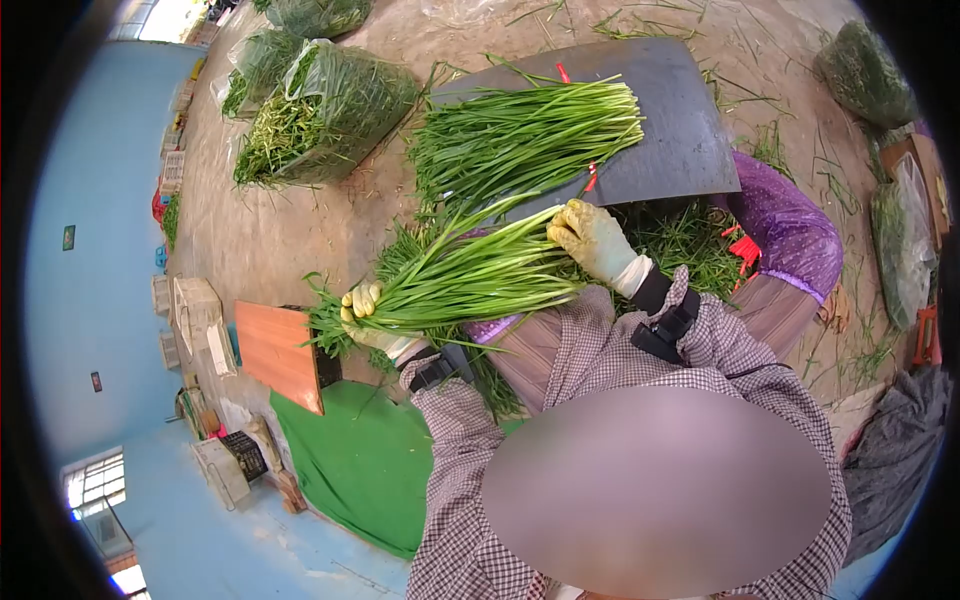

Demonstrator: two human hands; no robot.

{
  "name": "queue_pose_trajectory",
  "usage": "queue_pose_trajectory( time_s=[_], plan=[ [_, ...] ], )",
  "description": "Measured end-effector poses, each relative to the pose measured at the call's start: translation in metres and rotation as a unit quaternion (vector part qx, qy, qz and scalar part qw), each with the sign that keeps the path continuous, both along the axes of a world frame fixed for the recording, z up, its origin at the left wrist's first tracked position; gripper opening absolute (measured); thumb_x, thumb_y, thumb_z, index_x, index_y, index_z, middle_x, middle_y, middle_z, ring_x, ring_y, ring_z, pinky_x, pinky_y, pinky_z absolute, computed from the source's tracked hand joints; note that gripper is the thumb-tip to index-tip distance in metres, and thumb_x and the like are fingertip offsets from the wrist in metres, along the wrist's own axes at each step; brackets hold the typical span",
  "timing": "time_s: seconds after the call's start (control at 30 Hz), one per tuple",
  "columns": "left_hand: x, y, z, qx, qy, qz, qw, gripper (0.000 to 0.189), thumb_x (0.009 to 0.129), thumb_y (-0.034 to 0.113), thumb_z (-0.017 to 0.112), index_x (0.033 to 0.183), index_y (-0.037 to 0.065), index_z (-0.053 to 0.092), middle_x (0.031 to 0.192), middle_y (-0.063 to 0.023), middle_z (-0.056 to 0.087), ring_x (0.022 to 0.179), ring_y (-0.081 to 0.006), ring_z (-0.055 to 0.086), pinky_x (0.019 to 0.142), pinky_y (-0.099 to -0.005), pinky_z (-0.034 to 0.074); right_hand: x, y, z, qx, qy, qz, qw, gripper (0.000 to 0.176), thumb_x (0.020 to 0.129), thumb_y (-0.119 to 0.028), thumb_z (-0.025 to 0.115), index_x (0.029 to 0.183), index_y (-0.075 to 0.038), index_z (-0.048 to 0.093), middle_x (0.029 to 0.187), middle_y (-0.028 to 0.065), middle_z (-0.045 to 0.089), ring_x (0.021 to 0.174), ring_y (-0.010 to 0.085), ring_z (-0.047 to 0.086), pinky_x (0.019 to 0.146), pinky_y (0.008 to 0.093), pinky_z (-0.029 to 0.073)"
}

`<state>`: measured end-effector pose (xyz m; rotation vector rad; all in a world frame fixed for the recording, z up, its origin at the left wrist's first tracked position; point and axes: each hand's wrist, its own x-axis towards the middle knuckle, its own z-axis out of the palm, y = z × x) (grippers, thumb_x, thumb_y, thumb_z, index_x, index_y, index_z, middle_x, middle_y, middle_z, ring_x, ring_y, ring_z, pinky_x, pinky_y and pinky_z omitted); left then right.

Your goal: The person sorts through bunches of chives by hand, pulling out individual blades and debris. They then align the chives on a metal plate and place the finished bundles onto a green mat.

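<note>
A long bundle of green chives (470, 275) lies across between both gloved hands. My left hand (368, 318), in a yellowish glove, grips the leafy end at the left. My right hand (592, 238), also gloved, holds the pale stem end at the right. Beyond them, a second flat bunch of chives (525, 135) rests on a dark grey board (680, 130). Checked sleeves and black wrist straps cover both forearms.
Clear plastic bags stuffed with chives (325, 115) stand on the concrete floor at the upper left. A purple cloth-covered knee (790, 225) is at the right. An orange-brown board (280, 352) and a green sheet (360, 460) lie lower left. More bags (865, 75) sit at the right edge.
</note>
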<state>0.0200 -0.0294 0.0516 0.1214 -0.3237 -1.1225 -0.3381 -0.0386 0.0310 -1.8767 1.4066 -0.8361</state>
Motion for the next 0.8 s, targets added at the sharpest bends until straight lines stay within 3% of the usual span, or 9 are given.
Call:
queue_pose_trajectory(
  time_s=[0.13, 0.17, 0.27, 0.3, 0.4, 0.53, 0.8],
  plan=[
    [-0.001, 0.001, 0.000, -0.016, -0.005, -0.002, 1.000, 0.009, 0.092, 0.013, 0.061, 0.091, 0.005, 0.059, 0.066, 0.0012, 0.049, 0.062, -0.0112, 0.048, 0.066, -0.0271, 0.043, -0.006, 0.003, -0.008, 0.163, -0.215, 0.031, 0.962, 0.030, 0.097, -0.031, 0.066, 0.100, -0.002, 0.069, 0.105, 0.0092, 0.070, 0.094, 0.0254, 0.067, 0.085, 0.0375, 0.053],
    [-0.001, 0.001, -0.001, -0.021, -0.003, -0.008, 1.000, 0.009, 0.093, 0.014, 0.061, 0.091, 0.005, 0.059, 0.067, 0.0011, 0.049, 0.062, -0.0116, 0.048, 0.068, -0.0277, 0.044, -0.005, 0.003, -0.010, 0.235, -0.246, 0.045, 0.939, 0.030, 0.096, -0.030, 0.070, 0.106, -0.001, 0.070, 0.111, 0.0071, 0.071, 0.096, 0.0170, 0.066, 0.086, 0.0333, 0.052],
    [-0.002, 0.000, 0.001, -0.034, 0.002, -0.026, 0.999, 0.009, 0.092, 0.013, 0.062, 0.091, 0.006, 0.058, 0.066, 0.0018, 0.048, 0.060, -0.0110, 0.047, 0.066, -0.0272, 0.043, -0.005, -0.004, -0.019, 0.364, -0.289, 0.122, 0.877, 0.033, 0.096, -0.028, 0.070, 0.114, -0.001, 0.069, 0.111, 0.0072, 0.070, 0.100, 0.0143, 0.064, 0.089, 0.0316, 0.052],
    [-0.002, -0.001, 0.003, -0.035, 0.012, -0.029, 0.999, 0.008, 0.092, 0.012, 0.062, 0.089, 0.006, 0.056, 0.065, 0.0020, 0.046, 0.060, -0.0107, 0.045, 0.065, -0.0269, 0.042, -0.003, -0.002, -0.020, 0.391, -0.343, 0.104, 0.848, 0.037, 0.095, -0.026, 0.070, 0.123, 0.000, 0.066, 0.113, 0.0075, 0.069, 0.103, 0.0131, 0.063, 0.092, 0.0293, 0.051],
    [-0.003, 0.000, 0.005, -0.036, 0.031, -0.032, 0.998, 0.011, 0.091, 0.009, 0.061, 0.084, 0.008, 0.052, 0.065, 0.0027, 0.041, 0.058, -0.0100, 0.040, 0.062, -0.0263, 0.040, 0.000, 0.008, 0.014, 0.385, -0.484, 0.064, 0.783, 0.029, 0.096, -0.020, 0.069, 0.115, 0.001, 0.067, 0.110, 0.0043, 0.068, 0.101, 0.0125, 0.062, 0.094, 0.0278, 0.049],
    [-0.002, 0.002, 0.002, -0.036, 0.033, -0.035, 0.998, 0.012, 0.091, 0.009, 0.060, 0.084, 0.008, 0.051, 0.065, 0.0032, 0.039, 0.058, -0.0098, 0.038, 0.062, -0.0263, 0.040, 0.003, 0.007, 0.005, 0.402, -0.484, 0.091, 0.772, 0.040, 0.096, -0.021, 0.070, 0.129, 0.000, 0.062, 0.118, 0.0057, 0.069, 0.104, 0.0130, 0.064, 0.093, 0.0288, 0.051],
    [0.009, 0.003, -0.008, -0.022, 0.019, -0.024, 0.999, 0.008, 0.091, 0.011, 0.061, 0.087, 0.007, 0.055, 0.064, 0.0030, 0.044, 0.058, -0.0102, 0.043, 0.062, -0.0261, 0.041, 0.014, 0.016, 0.013, 0.440, -0.544, 0.039, 0.713, 0.035, 0.095, -0.020, 0.070, 0.124, -0.001, 0.065, 0.114, 0.0078, 0.071, 0.099, 0.0157, 0.068, 0.089, 0.0319, 0.055]
  ],
)
